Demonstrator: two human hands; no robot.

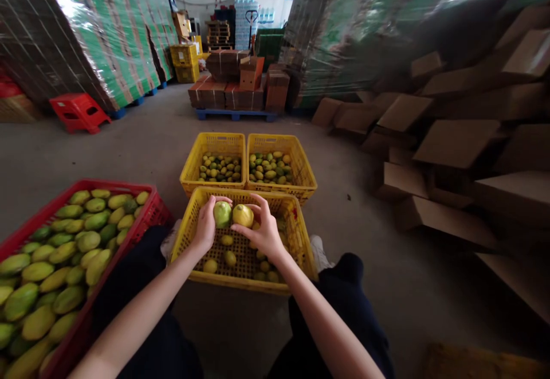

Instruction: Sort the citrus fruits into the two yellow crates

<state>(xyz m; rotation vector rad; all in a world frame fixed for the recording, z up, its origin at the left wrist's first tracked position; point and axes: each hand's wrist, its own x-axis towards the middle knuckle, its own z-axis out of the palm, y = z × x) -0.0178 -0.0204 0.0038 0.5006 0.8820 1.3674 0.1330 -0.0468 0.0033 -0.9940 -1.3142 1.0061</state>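
My left hand (206,227) is closed round a green lemon (222,214). Right beside it, my right hand (264,227) grips a yellow lemon (243,216) between thumb and fingers. Both fruits are held up side by side, stem or tip ends towards me. Below them stands a yellow crate (240,284) between my legs, with several loose lemons (230,259) on its slotted floor. My right forearm hides part of the crate's right side.
Two yellow crates (215,138) of green and yellow lemons adjoin the near crate's far side. A red crate (157,195) full of lemons stands at my left. Flattened cardboard boxes (455,144) heap up on the right. A red stool (79,112) and a loaded blue pallet (234,115) are farther off.
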